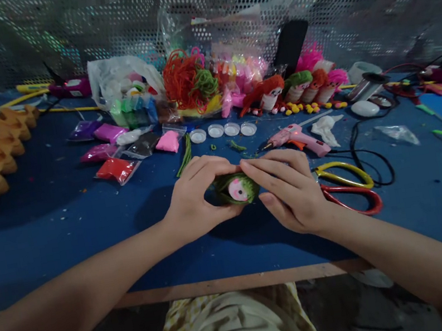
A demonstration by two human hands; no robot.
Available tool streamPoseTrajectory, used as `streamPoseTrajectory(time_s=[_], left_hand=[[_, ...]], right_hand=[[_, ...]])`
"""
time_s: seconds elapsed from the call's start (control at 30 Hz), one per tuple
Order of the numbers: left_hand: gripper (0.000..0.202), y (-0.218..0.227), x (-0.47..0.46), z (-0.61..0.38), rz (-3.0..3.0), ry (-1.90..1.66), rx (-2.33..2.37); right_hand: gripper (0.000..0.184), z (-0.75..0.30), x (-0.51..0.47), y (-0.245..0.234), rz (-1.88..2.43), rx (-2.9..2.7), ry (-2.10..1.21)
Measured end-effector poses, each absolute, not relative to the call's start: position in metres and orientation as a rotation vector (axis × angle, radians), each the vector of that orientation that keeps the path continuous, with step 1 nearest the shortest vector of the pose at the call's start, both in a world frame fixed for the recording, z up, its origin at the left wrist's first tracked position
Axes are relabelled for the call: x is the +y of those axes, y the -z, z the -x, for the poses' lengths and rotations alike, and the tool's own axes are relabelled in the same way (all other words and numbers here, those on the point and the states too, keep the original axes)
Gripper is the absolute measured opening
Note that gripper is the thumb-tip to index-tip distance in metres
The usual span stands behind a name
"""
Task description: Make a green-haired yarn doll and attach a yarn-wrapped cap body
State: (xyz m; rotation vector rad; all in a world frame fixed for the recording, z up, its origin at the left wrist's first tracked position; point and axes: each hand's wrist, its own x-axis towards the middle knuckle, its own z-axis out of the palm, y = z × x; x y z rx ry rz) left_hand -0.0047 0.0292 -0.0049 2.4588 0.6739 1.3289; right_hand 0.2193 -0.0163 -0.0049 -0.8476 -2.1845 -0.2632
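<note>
- Here's the left hand [193, 199], thumb and fingers curled round the green-haired doll [237, 190], a snug grasp from the left side!
- And in leans the right hand [298, 189], fingers laid close together, tips touching the hair at the doll's right edge; whether they pinch strands or only press, I cannot tell.
- So the doll sits between both sets of fingers, pink face upward with a dark round spot, over the blue table [203, 264].
- Just beyond the left fingers, a bunch of green yarn strands [186, 154]!
- Straight ahead of the fingertips, four white round caps [215, 131] in a row.
- Just beyond the right fingers lies the pink glue gun [300, 138], nozzle pointing left.
- Right beside the right hand, scissors [348, 178], one handle loop yellow, one red.
- Out past the left fingers, farther left, a red packet [115, 170].
- And well beyond the right fingers, a line-up of yarn-haired dolls [271, 97]!
</note>
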Motion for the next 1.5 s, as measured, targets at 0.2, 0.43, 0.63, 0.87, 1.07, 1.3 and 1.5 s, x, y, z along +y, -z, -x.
streamPoseTrajectory(time_s=[0.2, 0.43, 0.63, 0.87, 1.07, 1.3, 1.5], left_hand=[[0.050, 0.004, 0.031, 0.005, -2.416, -1.315, 0.528], [0.044, 0.002, 0.030, 0.006, -2.428, -1.279, 0.516], [0.044, 0.003, 0.032, 0.007, -2.440, -1.265, 0.560], [0.044, 0.002, 0.031, 0.006, -2.419, -1.258, 0.496], [0.046, 0.002, 0.032, 0.007, -2.408, -1.248, 0.474], [0.049, 0.003, 0.030, 0.005, -2.358, -1.284, 0.529], [0.048, 0.002, 0.031, 0.004, -2.252, -1.265, 0.739]], right_hand=[[0.057, -0.224, -0.012, 0.004, 0.797, -2.081, 0.165], [0.039, -0.226, -0.012, 0.001, 0.778, -2.076, 0.093], [0.053, -0.228, -0.010, 0.005, 0.794, -2.059, 0.091], [0.057, -0.226, -0.009, 0.005, 0.739, -2.060, 0.152], [0.052, -0.226, -0.010, 0.004, 0.743, -2.066, 0.137], [0.041, -0.224, -0.012, 0.002, 0.746, -1.877, -0.147], [0.020, -0.220, -0.005, 0.002, 0.841, -1.608, -0.322]])
